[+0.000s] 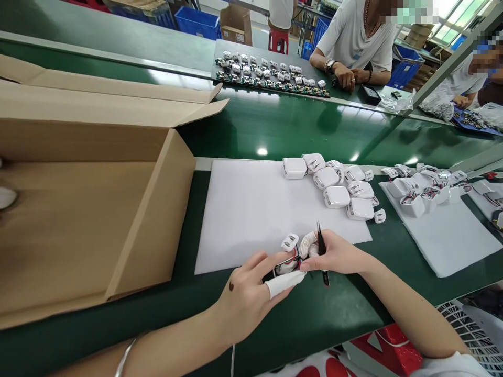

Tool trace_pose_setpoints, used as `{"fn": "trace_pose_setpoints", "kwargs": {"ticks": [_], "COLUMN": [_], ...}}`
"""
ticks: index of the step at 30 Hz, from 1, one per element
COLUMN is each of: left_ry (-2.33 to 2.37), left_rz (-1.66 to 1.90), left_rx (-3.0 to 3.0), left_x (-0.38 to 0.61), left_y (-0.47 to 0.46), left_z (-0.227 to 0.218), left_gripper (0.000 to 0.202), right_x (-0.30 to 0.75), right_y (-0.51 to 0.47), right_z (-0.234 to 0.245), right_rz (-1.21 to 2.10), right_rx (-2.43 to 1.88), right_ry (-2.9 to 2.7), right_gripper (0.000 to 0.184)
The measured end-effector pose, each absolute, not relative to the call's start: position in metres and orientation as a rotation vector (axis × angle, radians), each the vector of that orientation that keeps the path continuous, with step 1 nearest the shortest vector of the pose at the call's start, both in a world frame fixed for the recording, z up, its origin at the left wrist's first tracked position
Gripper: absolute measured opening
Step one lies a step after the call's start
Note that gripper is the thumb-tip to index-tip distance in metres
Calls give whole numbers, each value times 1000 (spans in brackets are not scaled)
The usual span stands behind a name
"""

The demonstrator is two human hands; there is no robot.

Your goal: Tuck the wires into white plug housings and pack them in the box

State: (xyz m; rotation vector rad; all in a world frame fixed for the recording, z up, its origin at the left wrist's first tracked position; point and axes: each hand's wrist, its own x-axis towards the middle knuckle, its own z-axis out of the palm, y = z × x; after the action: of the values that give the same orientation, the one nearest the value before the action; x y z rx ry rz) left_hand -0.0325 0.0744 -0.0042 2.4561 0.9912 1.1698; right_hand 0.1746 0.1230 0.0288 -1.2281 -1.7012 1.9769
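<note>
My left hand, with a white cover on one finger, is closed around a small white electronic housing with thin coloured wires. A small white end piece hangs from those wires just above my fingers. My right hand has white finger covers too and pinches at the wires on the same housing. Black tweezers are tucked in my right hand, tips pointing up and away. Both hands are over the near edge of a white sheet. My fingers hide part of the housing.
Several white housings cluster on the sheet's right side. An open cardboard box stands at left. Another sheet carries opened housings with wires at right. Across the green conveyor, a person sits by a tray of parts.
</note>
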Motion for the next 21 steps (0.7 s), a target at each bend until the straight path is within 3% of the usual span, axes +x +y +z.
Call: {"fn": "trace_pose_setpoints", "kwargs": {"ticks": [13, 17, 21], "left_ry": [969, 982, 986], "left_rz": [1044, 1055, 1009], "left_rx": [2497, 2592, 2619], "left_x": [-31, -31, -30], "left_y": [81, 81, 81], "left_z": [-4, -1, 1], "left_gripper": [10, 9, 9], "right_x": [181, 184, 185], "right_y": [122, 104, 83], "right_z": [30, 28, 16], "right_rz": [1819, 1548, 1180], "right_rx": [-1151, -1091, -1194], "right_ry": [-1209, -1278, -1429], "right_gripper": [30, 34, 25]}}
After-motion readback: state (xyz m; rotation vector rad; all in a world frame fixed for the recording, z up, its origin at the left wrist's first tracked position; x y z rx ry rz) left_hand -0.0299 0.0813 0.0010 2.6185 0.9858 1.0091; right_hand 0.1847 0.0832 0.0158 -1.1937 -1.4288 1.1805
